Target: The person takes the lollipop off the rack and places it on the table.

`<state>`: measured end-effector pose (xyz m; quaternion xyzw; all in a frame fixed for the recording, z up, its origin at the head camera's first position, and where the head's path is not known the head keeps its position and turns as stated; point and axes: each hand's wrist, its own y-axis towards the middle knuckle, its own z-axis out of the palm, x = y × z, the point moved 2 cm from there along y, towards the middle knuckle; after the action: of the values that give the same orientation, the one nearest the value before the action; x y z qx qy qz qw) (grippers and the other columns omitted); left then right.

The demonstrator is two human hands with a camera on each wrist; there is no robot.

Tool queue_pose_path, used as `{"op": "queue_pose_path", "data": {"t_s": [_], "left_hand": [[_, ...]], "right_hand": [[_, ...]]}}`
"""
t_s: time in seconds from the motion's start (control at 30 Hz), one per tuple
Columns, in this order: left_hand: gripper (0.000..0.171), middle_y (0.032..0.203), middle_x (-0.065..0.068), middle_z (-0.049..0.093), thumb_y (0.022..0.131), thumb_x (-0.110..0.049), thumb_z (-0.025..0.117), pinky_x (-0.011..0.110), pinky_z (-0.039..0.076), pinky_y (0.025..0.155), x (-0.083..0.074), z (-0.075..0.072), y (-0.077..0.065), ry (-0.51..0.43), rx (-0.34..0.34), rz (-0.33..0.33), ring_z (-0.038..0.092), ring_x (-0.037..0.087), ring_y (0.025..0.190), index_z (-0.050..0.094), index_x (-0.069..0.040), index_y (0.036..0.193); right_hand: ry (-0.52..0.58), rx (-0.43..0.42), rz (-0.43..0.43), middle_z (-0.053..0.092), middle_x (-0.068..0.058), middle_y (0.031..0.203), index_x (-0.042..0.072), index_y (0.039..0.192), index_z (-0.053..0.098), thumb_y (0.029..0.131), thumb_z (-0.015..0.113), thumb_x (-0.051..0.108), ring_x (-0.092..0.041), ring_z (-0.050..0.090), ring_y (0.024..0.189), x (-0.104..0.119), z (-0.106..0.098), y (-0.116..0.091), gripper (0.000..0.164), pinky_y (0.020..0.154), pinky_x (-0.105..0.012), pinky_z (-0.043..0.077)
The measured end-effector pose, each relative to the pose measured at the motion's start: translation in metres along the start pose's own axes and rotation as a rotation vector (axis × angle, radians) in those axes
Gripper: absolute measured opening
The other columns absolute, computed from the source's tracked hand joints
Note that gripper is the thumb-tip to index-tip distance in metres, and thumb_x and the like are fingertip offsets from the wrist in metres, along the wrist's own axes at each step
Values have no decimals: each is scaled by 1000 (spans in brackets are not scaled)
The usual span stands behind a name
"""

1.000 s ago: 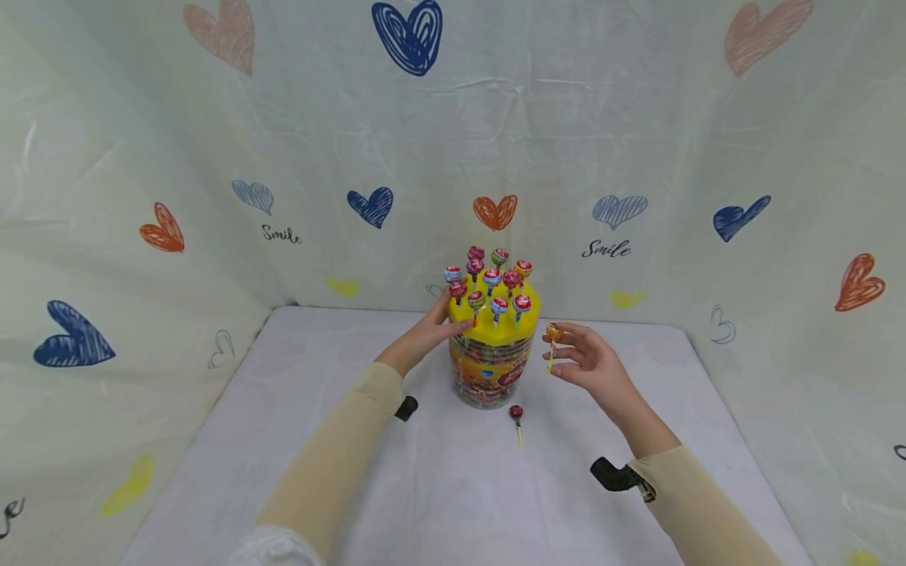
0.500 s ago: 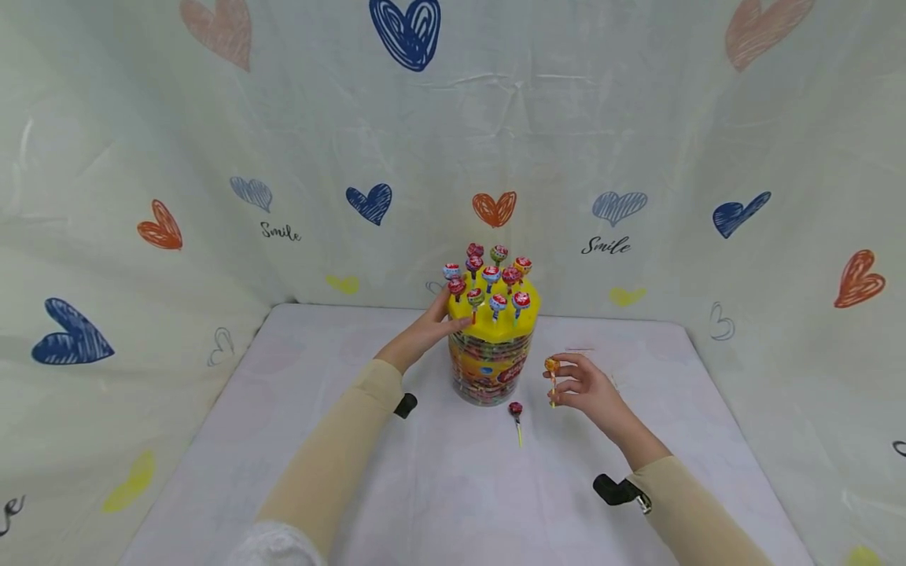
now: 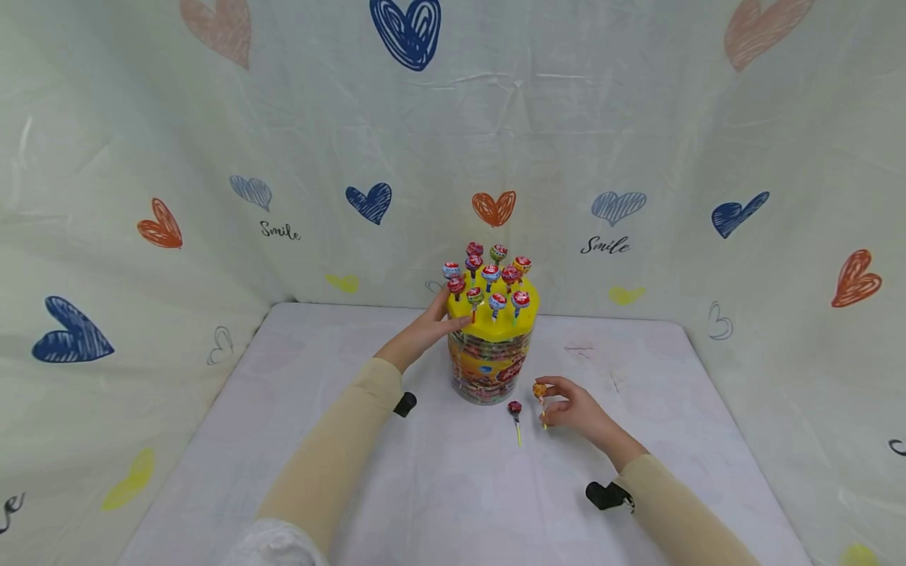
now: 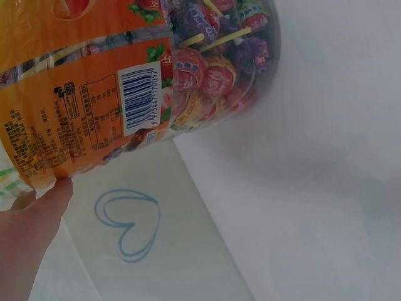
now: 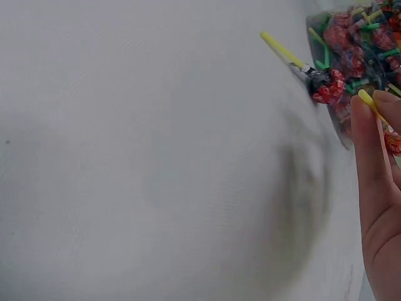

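Note:
A clear jar [image 3: 484,365] full of wrapped lollipops stands upright on the table, its yellow lid [image 3: 501,327] studded with several upright lollipops. My left hand [image 3: 425,332] holds the jar at its upper left, thumb across the front of the lid and fingers round the far side. In the left wrist view, fingertips of that hand [image 4: 37,232] touch the jar's orange label [image 4: 81,119]. Between thumb and fingers, my right hand [image 3: 576,410] pinches an orange-wrapped lollipop [image 3: 540,390], head up, by its yellow stick [image 5: 369,102]. Beside it, a dark red lollipop [image 3: 514,407] lies on the table.
A white cloth covers the table [image 3: 453,495]. Behind and at both sides hangs a pale curtain [image 3: 552,141] printed with hearts and "Smile". Black wrist devices [image 3: 607,495] sit at both sleeves. Faint reddish marks [image 3: 579,347] show on the cloth at right.
My right hand has come down and toward me from beside the lid with the orange lollipop, then slightly left, close to the lying lollipop. The left hand and jar have stayed put.

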<state>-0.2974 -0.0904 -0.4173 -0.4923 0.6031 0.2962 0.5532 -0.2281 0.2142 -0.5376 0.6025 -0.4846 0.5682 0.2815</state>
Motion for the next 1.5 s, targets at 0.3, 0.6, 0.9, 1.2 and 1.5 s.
{"op": "queue_pose_path", "data": {"t_s": [0.3,0.6,0.9,1.2,1.5], "left_hand": [[99,163,-5,6,80,-59,70,66,10,111,1,0,-1,7,-6,-30,1,27,148,6,-47,154],[97,163,-4,6,82,-57,70,66,9,111,1,0,0,-3,-2,-9,1,26,148,6,-44,155],[96,163,-4,6,84,-55,69,65,10,111,-1,2,-2,1,-8,0,2,26,148,6,-43,155],[97,163,-3,6,81,-61,68,67,10,110,0,2,-4,18,-12,-9,2,28,148,7,-47,154],[96,163,-3,7,83,-56,69,66,11,111,0,2,-2,15,-20,-15,2,27,148,6,-44,155]], "right_hand": [[-155,15,18,50,-21,129,0,136,49,79,75,-6,-22,62,77,-13,11,3,64,67,-33,55],[-207,-9,2,52,-17,126,0,133,51,76,78,-8,-21,60,81,-18,14,4,64,64,-33,55],[-310,-24,-43,56,-14,121,2,131,54,75,80,-3,-19,58,79,-18,17,4,62,63,-28,53],[-336,-20,-59,55,-9,115,6,132,57,76,82,1,-19,56,78,-23,17,8,62,64,-27,52],[-364,-6,-64,48,-11,113,6,131,58,75,83,3,-18,53,74,-25,15,10,62,59,-25,49]]}}
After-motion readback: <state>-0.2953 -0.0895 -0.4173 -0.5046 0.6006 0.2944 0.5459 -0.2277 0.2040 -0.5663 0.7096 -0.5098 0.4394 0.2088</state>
